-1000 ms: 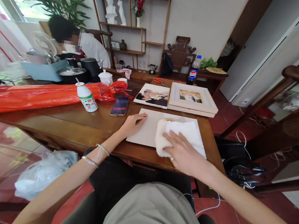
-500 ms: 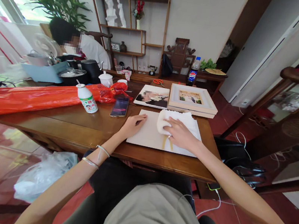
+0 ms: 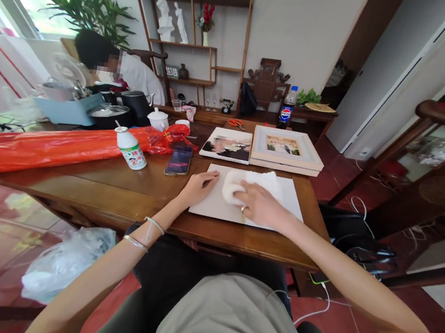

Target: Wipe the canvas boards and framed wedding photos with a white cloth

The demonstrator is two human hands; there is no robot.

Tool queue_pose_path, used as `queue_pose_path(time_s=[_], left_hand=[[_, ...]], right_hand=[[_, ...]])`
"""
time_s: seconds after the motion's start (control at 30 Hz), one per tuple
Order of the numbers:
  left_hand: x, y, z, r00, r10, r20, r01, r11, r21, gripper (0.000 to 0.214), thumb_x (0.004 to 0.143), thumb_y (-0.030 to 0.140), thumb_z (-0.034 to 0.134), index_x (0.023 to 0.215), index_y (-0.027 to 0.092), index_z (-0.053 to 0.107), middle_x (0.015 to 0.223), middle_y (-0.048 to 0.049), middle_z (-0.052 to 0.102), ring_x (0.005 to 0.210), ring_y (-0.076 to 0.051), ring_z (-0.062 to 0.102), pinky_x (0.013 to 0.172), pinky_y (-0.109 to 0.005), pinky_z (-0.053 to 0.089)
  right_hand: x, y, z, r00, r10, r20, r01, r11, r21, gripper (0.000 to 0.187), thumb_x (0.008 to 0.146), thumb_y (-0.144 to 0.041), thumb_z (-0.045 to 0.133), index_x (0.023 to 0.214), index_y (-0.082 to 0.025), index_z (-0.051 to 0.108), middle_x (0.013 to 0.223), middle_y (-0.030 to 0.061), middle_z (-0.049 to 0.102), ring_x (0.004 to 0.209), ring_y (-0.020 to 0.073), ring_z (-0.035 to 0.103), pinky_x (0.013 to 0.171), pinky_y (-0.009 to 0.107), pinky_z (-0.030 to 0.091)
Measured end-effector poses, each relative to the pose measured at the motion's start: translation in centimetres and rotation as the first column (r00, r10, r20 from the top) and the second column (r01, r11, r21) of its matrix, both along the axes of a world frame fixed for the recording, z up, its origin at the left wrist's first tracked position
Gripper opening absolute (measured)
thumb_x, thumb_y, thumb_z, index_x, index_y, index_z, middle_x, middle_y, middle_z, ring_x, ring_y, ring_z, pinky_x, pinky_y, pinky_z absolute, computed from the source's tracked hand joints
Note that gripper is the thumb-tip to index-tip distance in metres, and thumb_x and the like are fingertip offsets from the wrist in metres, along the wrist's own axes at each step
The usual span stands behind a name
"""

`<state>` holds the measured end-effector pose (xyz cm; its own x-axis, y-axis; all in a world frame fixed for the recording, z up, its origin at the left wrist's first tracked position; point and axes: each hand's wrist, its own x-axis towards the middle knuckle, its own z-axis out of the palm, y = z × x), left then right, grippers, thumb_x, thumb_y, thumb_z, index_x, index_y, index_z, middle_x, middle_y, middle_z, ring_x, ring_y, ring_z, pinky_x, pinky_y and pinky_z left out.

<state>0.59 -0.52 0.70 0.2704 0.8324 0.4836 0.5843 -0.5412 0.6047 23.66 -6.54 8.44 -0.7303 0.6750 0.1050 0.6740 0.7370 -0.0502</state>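
A flat white board [image 3: 214,204] lies at the table's front edge. My right hand [image 3: 261,203] presses a bunched white paper towel or cloth [image 3: 234,187] against its surface, fingers bent over the wad; which material it is I cannot tell. Part of the white wad spreads out behind the hand and hides the board's middle. On the board's left edge rests my left hand [image 3: 200,187], fingers stretched forward and loosely bent, with nothing held in them.
Behind the board lie a photo print panel [image 3: 226,144] and a white picture frame [image 3: 312,159]. To the left are a phone [image 3: 179,161], a white bottle [image 3: 131,149] and a long red plastic-wrapped bundle [image 3: 61,144]. A cola bottle [image 3: 287,109] stands farther back; a person [image 3: 143,78] sits back left.
My right hand has slid left across the board with the white wad. Yellowish streaks seen below the wad earlier are now mostly covered or gone. My left hand stays put.
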Motion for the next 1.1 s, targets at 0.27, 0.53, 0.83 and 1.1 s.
queue_pose_path(time_s=[0.27,0.53,0.83,1.1], left_hand=[[0.1,-0.1,0.0,0.999,0.002,0.033,-0.001,1.000,-0.003,0.031,0.090,0.039,0.050,0.094,0.019,0.074,0.119,-0.0069,0.068,0.117,-0.025,0.061,0.106,-0.038,0.045],[0.2,-0.1,0.0,0.999,0.004,0.034,-0.004,1.000,0.012,0.032,0.090,0.038,0.050,0.094,0.017,0.074,0.118,-0.0085,0.068,0.115,-0.025,0.062,0.105,-0.037,0.046],[0.1,-0.1,0.4,1.000,-0.010,-0.010,0.010,1.000,0.009,0.031,0.090,0.034,0.047,0.093,0.018,0.074,0.115,-0.0047,0.070,0.105,-0.024,0.066,0.094,-0.033,0.050],[0.1,-0.1,0.4,1.000,0.000,0.007,0.000,1.000,0.004,0.033,0.090,0.033,0.048,0.096,0.015,0.074,0.115,-0.0078,0.070,0.106,-0.026,0.066,0.095,-0.034,0.050]], right_hand=[[4.1,5.5,1.0,0.967,-0.246,-0.070,0.243,0.969,-0.056,0.037,0.098,-0.042,0.032,0.105,-0.016,0.058,0.108,0.0178,0.067,0.100,0.0318,0.063,0.082,0.037,0.045],[3.2,8.1,1.6,0.974,-0.222,-0.043,0.215,0.968,-0.129,0.044,0.096,-0.048,0.034,0.117,-0.017,0.056,0.128,0.0153,0.062,0.115,0.0306,0.059,0.092,0.034,0.044],[-7.0,11.2,2.3,0.996,-0.053,-0.078,0.035,0.977,-0.213,0.039,0.096,-0.039,0.039,0.119,-0.013,0.057,0.125,0.0147,0.064,0.115,0.0291,0.059,0.093,0.034,0.044],[-4.1,10.4,1.4,0.999,-0.046,-0.024,0.042,0.989,-0.144,0.040,0.097,-0.040,0.034,0.116,-0.013,0.057,0.118,0.0185,0.066,0.109,0.0310,0.061,0.088,0.035,0.045]])
